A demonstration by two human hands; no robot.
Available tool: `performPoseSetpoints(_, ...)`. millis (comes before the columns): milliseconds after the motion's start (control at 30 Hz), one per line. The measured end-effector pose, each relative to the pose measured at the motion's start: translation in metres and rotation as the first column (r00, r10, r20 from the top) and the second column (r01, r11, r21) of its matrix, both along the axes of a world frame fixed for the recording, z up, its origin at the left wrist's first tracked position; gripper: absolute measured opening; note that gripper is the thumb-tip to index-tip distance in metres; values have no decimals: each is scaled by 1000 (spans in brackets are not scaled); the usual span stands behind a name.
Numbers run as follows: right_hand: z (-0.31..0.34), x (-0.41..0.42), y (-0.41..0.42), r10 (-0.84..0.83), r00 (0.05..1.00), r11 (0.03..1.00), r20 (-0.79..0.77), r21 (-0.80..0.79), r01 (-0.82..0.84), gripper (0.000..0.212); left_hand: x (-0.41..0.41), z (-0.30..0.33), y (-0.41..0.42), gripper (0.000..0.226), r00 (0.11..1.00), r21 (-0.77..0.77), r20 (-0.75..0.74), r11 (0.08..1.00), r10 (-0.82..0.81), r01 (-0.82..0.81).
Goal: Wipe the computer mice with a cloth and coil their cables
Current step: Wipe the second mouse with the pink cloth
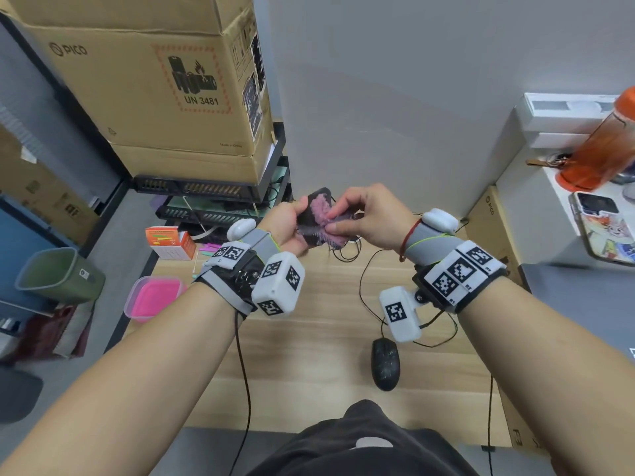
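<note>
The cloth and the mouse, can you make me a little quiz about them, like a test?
1. True or false: both hands hold the cloth above the wooden table.
2. Where is the black mouse? A) in the pink container B) flat on the table C) in the left hand
3. Fill in: the mouse's cable lies ____, not coiled.

Key: 1 true: the left hand and right hand both pinch it. 2 B. 3 loose.
</note>
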State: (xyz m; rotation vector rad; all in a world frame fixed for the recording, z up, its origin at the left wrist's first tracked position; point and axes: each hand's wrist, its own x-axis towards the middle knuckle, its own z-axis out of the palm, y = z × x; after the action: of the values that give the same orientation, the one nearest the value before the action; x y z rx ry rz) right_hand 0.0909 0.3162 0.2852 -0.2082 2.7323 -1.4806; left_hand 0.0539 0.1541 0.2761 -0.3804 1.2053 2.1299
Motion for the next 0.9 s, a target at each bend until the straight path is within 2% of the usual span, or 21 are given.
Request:
performPoseSetpoints(100, 2, -10, 6, -186, 982, 979, -32, -90, 183, 15, 7, 5, 6, 34, 999, 11, -34, 999, -41, 42)
performPoseSetpoints(167, 3, -13, 7, -249, 968, 958, -32, -158, 241, 14, 8, 7, 10, 37, 999, -4, -28, 999, -45, 45)
performPoseSetpoints(233, 1, -12, 6, -213, 976, 964, -47, -175, 202, 18, 7, 8, 12, 36, 1000, 30, -23, 999, -16, 17)
performPoseSetpoints(333, 1, -4, 2, -50, 998, 997, -38, -66, 48, 22, 4, 9, 7, 38, 1000, 84, 14, 996, 10, -11)
performPoseSetpoints(400, 3, 0, 1, 44, 999, 998, 14, -48, -44, 22, -1, 4, 2, 44, 999, 54, 32, 999, -3, 1)
performPoseSetpoints(467, 4, -2, 4, 51, 998, 998, 24, -50, -49, 21, 1, 6, 0, 41, 999, 2, 22, 1000, -25, 25)
performPoseSetpoints(567, 1, -13, 8, -114, 993, 989, -21, -93, 112, 18, 4, 3, 1, 34, 994, -7, -37, 995, -102, 101)
performPoseSetpoints(667, -4, -21, 14, -280, 960, 942, 13, -188, 277, 12, 6, 1, 3, 32, 989, -51, -70, 991, -129, 126)
performPoseSetpoints(733, -8, -21, 14, -322, 946, 925, 27, -205, 320, 12, 7, -1, 5, 33, 990, -50, -70, 992, -119, 116)
performPoseSetpoints(833, -11, -13, 6, -250, 968, 951, -9, -192, 244, 15, 7, -3, 8, 37, 997, -10, -56, 998, -60, 60)
performPoseSetpoints(900, -8, -7, 3, -92, 996, 988, 8, -122, 93, 21, 5, -4, 5, 38, 998, 2, -63, 1000, -28, 28)
